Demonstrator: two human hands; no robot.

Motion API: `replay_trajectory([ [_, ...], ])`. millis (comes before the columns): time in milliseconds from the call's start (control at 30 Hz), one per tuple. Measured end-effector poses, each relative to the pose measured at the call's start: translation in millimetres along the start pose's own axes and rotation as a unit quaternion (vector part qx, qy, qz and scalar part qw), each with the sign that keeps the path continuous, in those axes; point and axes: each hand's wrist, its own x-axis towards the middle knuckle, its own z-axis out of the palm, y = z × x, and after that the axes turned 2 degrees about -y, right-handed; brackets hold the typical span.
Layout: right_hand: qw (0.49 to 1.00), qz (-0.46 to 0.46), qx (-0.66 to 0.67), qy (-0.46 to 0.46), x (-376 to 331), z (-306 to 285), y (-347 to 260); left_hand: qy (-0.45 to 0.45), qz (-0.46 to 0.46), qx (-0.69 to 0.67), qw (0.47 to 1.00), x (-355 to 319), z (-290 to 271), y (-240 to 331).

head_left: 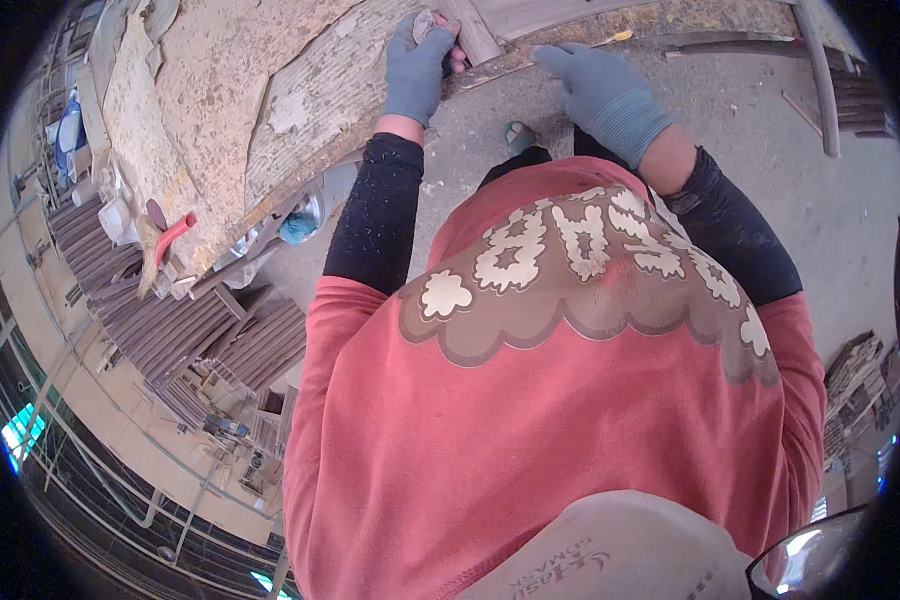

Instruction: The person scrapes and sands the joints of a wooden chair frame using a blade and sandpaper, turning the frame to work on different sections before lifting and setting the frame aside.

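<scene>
At the near edge of a worn, patchy workbench (220, 100), my left hand (414, 75) wears a grey glove with bare fingertips. Its fingers close around a small crumpled greyish piece (425, 24), whose kind I cannot make out. Just right of that hand lies a brown wooden board (472, 30), with another brown wooden panel (540, 12) beyond it. My right hand (610, 95), gloved in grey too, is by the bench edge with its fingers stretched to the left. I see nothing in it, though its underside is hidden.
A red tube-like piece (175, 238) sits at the bench's left corner. Stacked brown wood strips (160, 330) stand on the left, with more strips (860, 100) at the far right. A grey pole (818, 80) stands to the right. Concrete floor (740, 130) lies below.
</scene>
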Motion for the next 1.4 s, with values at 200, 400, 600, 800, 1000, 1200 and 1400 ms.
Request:
replay_trajectory([
  [200, 0.995, 0.011, -0.092, -0.043, -4.3, -10.6, -26.4, -0.002, -0.011, 0.012, 1.000, -0.8, -1.8, 1.5],
  [400, 0.997, 0.068, 0.000, -0.035, 10.0, -3.5, -41.6, 0.002, -0.014, -0.009, 1.000, -0.3, 0.0, 1.0],
  [600, 0.992, 0.056, 0.032, -0.107, -0.2, -5.4, -40.6, 0.008, -0.026, 0.003, 1.000, -1.8, 1.1, 3.5],
  [800, 0.996, 0.025, 0.045, -0.067, -0.3, -22.7, -24.8, 0.001, -0.005, 0.018, 1.000, -0.6, -1.9, 1.1],
  [1000, 0.995, 0.038, 0.018, -0.090, 3.8, -8.5, -20.8, 0.003, -0.029, 0.011, 1.000, -1.1, 2.2, 4.9],
  [1200, 0.998, 0.015, 0.008, -0.056, 3.2, -19.2, 25.5, -0.007, 0.000, -0.013, 1.000, -1.4, -1.0, 3.5],
  [1400, 0.997, -0.068, -0.006, 0.032, 66.2, -36.2, 39.9, -0.029, 0.008, -0.046, 0.998, 1.7, -5.2, -2.7],
])
